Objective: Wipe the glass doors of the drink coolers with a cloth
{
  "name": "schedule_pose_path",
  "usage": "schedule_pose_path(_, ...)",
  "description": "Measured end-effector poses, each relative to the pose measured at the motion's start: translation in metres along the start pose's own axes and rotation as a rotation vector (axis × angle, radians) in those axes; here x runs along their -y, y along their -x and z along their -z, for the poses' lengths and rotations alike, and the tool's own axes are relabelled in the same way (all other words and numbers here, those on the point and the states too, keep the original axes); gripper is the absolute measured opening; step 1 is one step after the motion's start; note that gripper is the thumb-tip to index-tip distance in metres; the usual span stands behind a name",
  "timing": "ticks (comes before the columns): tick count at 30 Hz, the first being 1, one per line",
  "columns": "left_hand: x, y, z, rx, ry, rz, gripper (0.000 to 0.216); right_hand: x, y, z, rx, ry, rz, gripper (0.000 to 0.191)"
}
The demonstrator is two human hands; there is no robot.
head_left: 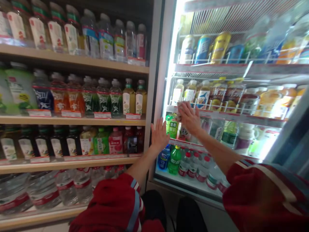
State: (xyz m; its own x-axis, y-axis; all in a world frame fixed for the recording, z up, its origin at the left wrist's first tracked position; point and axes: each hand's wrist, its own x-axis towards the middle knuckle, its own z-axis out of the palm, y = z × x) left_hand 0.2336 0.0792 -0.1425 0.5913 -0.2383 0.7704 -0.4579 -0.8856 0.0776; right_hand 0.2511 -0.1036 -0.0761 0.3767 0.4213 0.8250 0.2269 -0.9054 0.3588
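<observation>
Cloth (179,112), apparently, at fridge shelf edge (224,115), hands (189,117) apart

Shop: drink shelves (55,120), price labels (40,113), lit drinks fridge (166,42).

The right grip (190,120) blocks part of the shelf edge (222,115); open room lies before the red-capped bottles (193,166).

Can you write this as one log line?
left hand: open, by fridge frame | right hand: pale cloth-like item, at shelf edge
</observation>
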Motion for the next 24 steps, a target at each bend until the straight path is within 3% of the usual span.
schedule_pose_path(2,-0.005,0.001,-0.001,-0.001,0.007,-0.021,0.064,-0.008,0.011,0.003,-0.006,0.014,-0.011,0.045)
schedule_pose_path(5,-0.014,0.001,-0.002,-0.008,0.012,-0.05,0.063,-0.014,0.035,0.004,0.066,0.0,0.146,0.049)
schedule_pose_path(7,-0.019,0.0,-0.003,-0.019,0.014,-0.073,0.062,-0.021,0.046,0.004,0.063,-0.004,0.166,0.05)
schedule_pose_path(12,-0.034,-0.001,-0.005,-0.038,0.005,-0.115,0.059,-0.041,0.057,0.009,-0.121,0.047,-0.138,0.045)
schedule_pose_path(18,-0.06,0.0,-0.01,-0.052,-0.014,-0.217,0.059,-0.043,0.083,0.013,0.025,0.036,0.062,0.045)
schedule_pose_path(24,-0.077,-0.001,-0.016,-0.006,-0.03,-0.266,0.063,-0.061,0.094,0.017,-0.128,0.044,-0.194,0.048)
